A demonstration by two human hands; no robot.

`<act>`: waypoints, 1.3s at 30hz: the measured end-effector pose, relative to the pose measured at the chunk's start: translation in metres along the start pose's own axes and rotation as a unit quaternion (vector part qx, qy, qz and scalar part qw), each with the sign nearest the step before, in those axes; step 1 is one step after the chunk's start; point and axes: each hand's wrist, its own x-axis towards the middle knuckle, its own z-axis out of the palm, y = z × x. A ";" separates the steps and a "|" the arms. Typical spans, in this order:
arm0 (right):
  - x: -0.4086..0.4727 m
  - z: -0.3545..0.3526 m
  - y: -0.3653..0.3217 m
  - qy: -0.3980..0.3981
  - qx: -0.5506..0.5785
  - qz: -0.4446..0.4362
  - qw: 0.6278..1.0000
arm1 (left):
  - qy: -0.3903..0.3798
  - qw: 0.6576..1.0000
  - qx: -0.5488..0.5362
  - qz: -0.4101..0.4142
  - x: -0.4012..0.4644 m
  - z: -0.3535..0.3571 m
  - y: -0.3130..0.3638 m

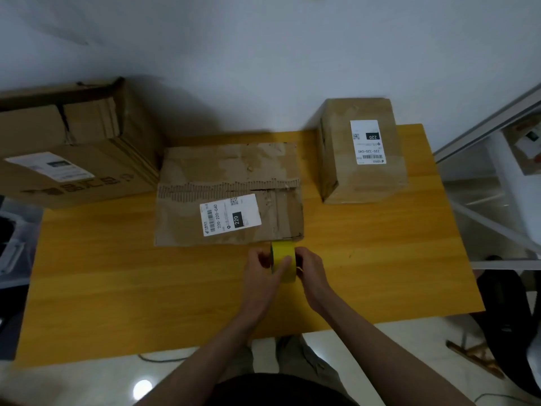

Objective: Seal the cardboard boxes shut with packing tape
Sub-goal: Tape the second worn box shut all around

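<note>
While both forearms reach up from the bottom of the frame, the left hand (261,266) and right hand (311,268) close their grip on a yellow tape roll (283,260) just below centre, each hand wrapped around one side. The roll stands on edge over the wooden table (117,288), its hole axis running left to right and its yellow band facing the camera. Just above it lies the flat cardboard box (228,194), long side across the frame, torn along its middle seam, with a white label (230,214). At the upper right stands a taller box (361,150), its long axis running up the frame. A large box (73,148) fills the upper left.
</note>
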 end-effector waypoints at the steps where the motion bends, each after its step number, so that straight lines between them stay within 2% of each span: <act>1: 0.008 0.002 0.005 0.024 -0.071 -0.020 0.997 | -0.026 0.998 -0.033 -0.043 -0.002 0.005 0.000; 3: 0.024 0.004 0.011 0.057 -0.206 -0.070 0.974 | -0.065 0.992 -0.084 -0.066 0.000 0.013 0.002; 5: 0.044 0.003 0.018 0.072 -0.320 -0.123 0.937 | -0.069 0.991 -0.099 -0.052 0.000 0.017 0.001; 6: 0.055 0.001 0.023 0.073 -0.351 -0.134 0.924 | -0.062 0.992 -0.097 -0.048 -0.001 0.019 -0.002; 9: 0.064 -0.005 0.031 0.039 -0.357 -0.146 0.922 | -0.041 0.995 -0.081 -0.042 -0.008 0.022 -0.010; 12: 0.059 -0.008 0.047 -0.019 -0.422 -0.185 0.887 | -0.039 0.995 -0.079 -0.042 -0.010 0.022 -0.012; 15: 0.056 -0.002 0.047 -0.035 -0.428 -0.154 0.890 | -0.030 0.994 -0.093 -0.047 -0.009 0.021 -0.008; 19: 0.055 -0.002 0.049 -0.041 -0.358 -0.127 0.924 | -0.045 0.994 -0.087 -0.050 -0.010 0.020 -0.006; 20: 0.063 -0.006 0.052 -0.054 -0.367 -0.140 0.918 | -0.050 0.993 -0.091 -0.052 -0.010 0.019 -0.006; 21: 0.071 -0.010 0.052 -0.069 -0.414 -0.152 0.895 | -0.056 0.992 -0.098 -0.057 -0.009 0.017 -0.005; 23: 0.085 -0.021 0.045 -0.092 -0.464 -0.126 0.872 | -0.066 0.988 -0.121 -0.065 -0.009 0.015 -0.003; 24: 0.088 -0.029 0.039 -0.065 -0.480 -0.114 0.867 | -0.069 0.987 -0.127 -0.064 -0.008 0.014 -0.002; 26: 0.081 -0.050 0.016 0.021 -0.436 -0.119 0.892 | -0.077 0.987 -0.129 -0.059 -0.007 0.014 0.002; 28: 0.058 -0.063 -0.009 0.107 -0.309 -0.218 0.919 | -0.083 0.986 -0.134 -0.055 -0.006 0.015 0.007; 29: 0.043 -0.063 -0.021 0.115 -0.258 -0.290 0.914 | -0.081 0.986 -0.139 -0.051 -0.006 0.016 0.007; 30: 0.034 -0.057 -0.033 0.086 -0.224 -0.352 0.905 | -0.079 0.985 -0.145 -0.044 -0.007 0.017 0.009; 32: 0.022 -0.035 -0.057 -0.034 -0.219 -0.413 0.884 | -0.076 0.985 -0.154 -0.031 -0.009 0.018 0.010; 35: 0.028 -0.010 -0.068 -0.174 -0.259 -0.393 0.865 | -0.076 0.985 -0.155 -0.015 -0.013 0.019 0.011; 37: 0.040 -0.007 -0.057 -0.215 -0.266 -0.382 0.859 | -0.077 0.986 -0.145 -0.014 -0.014 0.019 0.010; 39: 0.052 -0.009 -0.041 -0.219 -0.270 -0.381 0.857 | -0.074 0.987 -0.141 -0.011 -0.014 0.020 0.007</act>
